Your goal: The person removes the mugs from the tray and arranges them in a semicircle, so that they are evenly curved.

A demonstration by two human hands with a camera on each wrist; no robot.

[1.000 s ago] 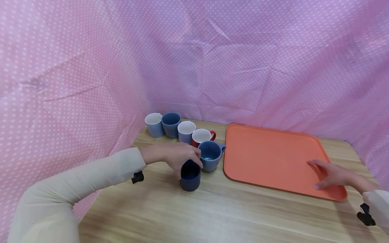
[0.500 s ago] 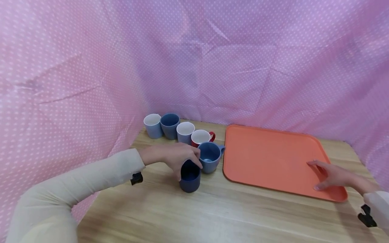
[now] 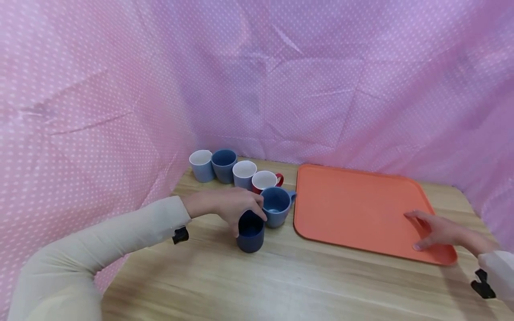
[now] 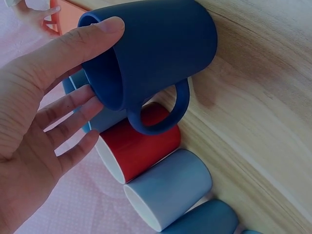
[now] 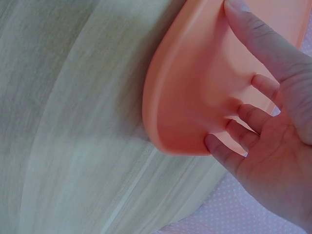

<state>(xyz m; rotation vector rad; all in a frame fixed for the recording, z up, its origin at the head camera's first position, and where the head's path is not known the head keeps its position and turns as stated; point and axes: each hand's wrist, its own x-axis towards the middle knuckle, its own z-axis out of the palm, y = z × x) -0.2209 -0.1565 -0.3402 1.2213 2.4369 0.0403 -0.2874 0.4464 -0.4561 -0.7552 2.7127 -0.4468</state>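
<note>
In the head view, my left hand (image 3: 237, 205) reaches over a navy blue mug (image 3: 250, 243) standing on the table and holds it at the rim. The left wrist view shows the thumb on the outer wall of the navy mug (image 4: 165, 41), with fingers across the opening; its handle points toward the other mugs. Right beside it stands a blue-grey mug (image 3: 276, 219) with its handle to the right. My right hand (image 3: 441, 232) rests on the right part of an orange tray (image 3: 353, 205). Its fingers are spread and relaxed, with fingertips against the tray (image 5: 195, 83).
Behind the left hand, a red mug (image 3: 265, 180) with white inside, a pale lavender mug (image 3: 243, 182), a blue mug (image 3: 223, 173) and a light blue mug (image 3: 203, 173) stand in a slanting row on the wooden table (image 3: 289, 285). Pink dotted cloth (image 3: 305, 111) hangs behind.
</note>
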